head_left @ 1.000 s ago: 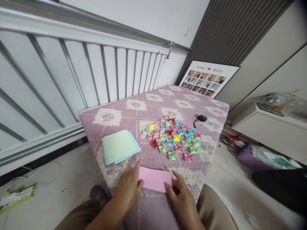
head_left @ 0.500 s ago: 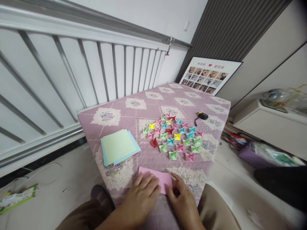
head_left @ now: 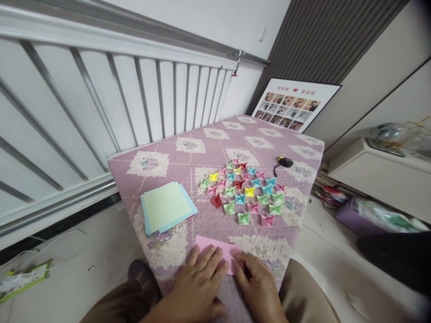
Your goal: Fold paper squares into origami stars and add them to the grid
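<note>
A pink sheet of paper (head_left: 226, 249) lies at the near edge of the cloth-covered table (head_left: 191, 159). On its left part my left hand (head_left: 198, 282) rests flat with the fingers a little apart. The right edge of the sheet is pinched between the thumb and fingers of my right hand (head_left: 257, 282). Beyond the hands stand several small folded paper shapes (head_left: 249, 192) in rows, in red, pink, green, blue and yellow. A stack of pale green and blue sheets (head_left: 167, 206) lies to the left.
A black object with a strap (head_left: 285, 162) lies at the table's right side. A white radiator (head_left: 128, 98) runs along the left, and a photo board (head_left: 292, 105) leans behind the table. Right of it are a cabinet (head_left: 380, 172) and a purple bin (head_left: 357, 222).
My left hand has shifted slightly down, its fingers more spread. The fingers of my right hand have curled in closer to the right edge of the pink paper.
</note>
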`<action>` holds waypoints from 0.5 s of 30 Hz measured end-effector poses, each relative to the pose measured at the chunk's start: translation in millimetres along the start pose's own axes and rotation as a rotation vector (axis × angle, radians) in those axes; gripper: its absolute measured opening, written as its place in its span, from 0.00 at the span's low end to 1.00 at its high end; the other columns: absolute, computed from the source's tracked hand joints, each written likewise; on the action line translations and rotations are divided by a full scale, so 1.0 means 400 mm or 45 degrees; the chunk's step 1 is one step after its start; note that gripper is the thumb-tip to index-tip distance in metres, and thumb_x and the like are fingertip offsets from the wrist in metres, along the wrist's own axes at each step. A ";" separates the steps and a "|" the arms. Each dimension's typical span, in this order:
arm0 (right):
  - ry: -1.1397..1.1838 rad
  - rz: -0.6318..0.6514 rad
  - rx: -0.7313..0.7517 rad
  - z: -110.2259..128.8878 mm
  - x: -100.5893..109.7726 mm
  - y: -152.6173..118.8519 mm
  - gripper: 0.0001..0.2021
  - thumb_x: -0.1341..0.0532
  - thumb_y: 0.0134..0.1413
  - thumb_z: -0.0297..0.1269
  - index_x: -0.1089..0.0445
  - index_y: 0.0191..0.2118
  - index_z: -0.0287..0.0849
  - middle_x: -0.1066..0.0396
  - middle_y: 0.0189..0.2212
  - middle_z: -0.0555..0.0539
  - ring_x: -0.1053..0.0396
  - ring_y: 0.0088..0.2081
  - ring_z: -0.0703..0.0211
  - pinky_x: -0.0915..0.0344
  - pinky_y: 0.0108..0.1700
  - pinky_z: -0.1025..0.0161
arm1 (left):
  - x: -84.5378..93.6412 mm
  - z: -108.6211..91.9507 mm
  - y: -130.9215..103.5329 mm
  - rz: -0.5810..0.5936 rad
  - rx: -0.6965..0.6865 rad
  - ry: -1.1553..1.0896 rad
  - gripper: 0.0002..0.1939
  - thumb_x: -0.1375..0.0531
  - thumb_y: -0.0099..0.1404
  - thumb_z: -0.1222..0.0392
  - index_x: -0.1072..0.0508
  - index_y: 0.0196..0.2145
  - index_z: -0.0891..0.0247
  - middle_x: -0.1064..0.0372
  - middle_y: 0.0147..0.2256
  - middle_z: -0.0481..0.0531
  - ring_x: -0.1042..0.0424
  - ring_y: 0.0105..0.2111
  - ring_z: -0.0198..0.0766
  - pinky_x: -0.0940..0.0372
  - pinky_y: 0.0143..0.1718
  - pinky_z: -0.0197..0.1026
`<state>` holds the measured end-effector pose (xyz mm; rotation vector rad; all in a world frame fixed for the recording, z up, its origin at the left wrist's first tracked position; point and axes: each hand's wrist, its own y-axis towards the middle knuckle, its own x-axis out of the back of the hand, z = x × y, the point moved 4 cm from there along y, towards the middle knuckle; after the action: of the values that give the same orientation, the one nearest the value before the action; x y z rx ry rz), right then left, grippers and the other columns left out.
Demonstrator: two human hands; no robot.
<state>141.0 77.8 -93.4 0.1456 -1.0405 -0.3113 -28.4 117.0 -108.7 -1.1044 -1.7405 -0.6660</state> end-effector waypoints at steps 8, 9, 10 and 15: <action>-0.012 -0.014 0.029 0.004 -0.001 0.001 0.07 0.44 0.56 0.38 0.29 0.37 0.47 0.26 0.29 0.50 0.29 0.31 0.57 0.34 0.35 0.59 | 0.008 -0.002 -0.002 -0.004 0.001 0.001 0.41 0.49 0.63 0.37 0.59 0.66 0.58 0.69 0.67 0.55 0.68 0.65 0.49 0.70 0.62 0.63; -0.010 -0.011 0.027 0.003 -0.002 0.001 0.07 0.44 0.56 0.38 0.29 0.37 0.46 0.26 0.29 0.50 0.29 0.32 0.57 0.34 0.35 0.59 | 0.009 -0.002 -0.002 -0.009 0.001 -0.001 0.41 0.49 0.64 0.37 0.59 0.66 0.58 0.69 0.67 0.55 0.68 0.65 0.49 0.70 0.62 0.63; -0.009 -0.008 0.023 0.002 -0.002 0.000 0.07 0.44 0.56 0.38 0.29 0.37 0.46 0.26 0.29 0.50 0.29 0.32 0.57 0.34 0.35 0.59 | 0.010 -0.002 -0.002 -0.011 0.002 -0.004 0.41 0.49 0.64 0.37 0.59 0.66 0.58 0.69 0.67 0.55 0.68 0.65 0.49 0.70 0.62 0.62; -0.008 -0.002 0.013 -0.001 -0.004 0.000 0.08 0.44 0.56 0.38 0.29 0.38 0.46 0.26 0.30 0.49 0.29 0.33 0.56 0.34 0.37 0.59 | 0.016 -0.002 -0.002 -0.009 0.003 -0.018 0.40 0.50 0.64 0.36 0.58 0.66 0.58 0.67 0.66 0.55 0.67 0.65 0.48 0.70 0.62 0.62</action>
<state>140.4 78.1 -94.8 0.1542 -1.0485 -0.3079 -29.9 118.6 -102.5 -1.1046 -1.7576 -0.6615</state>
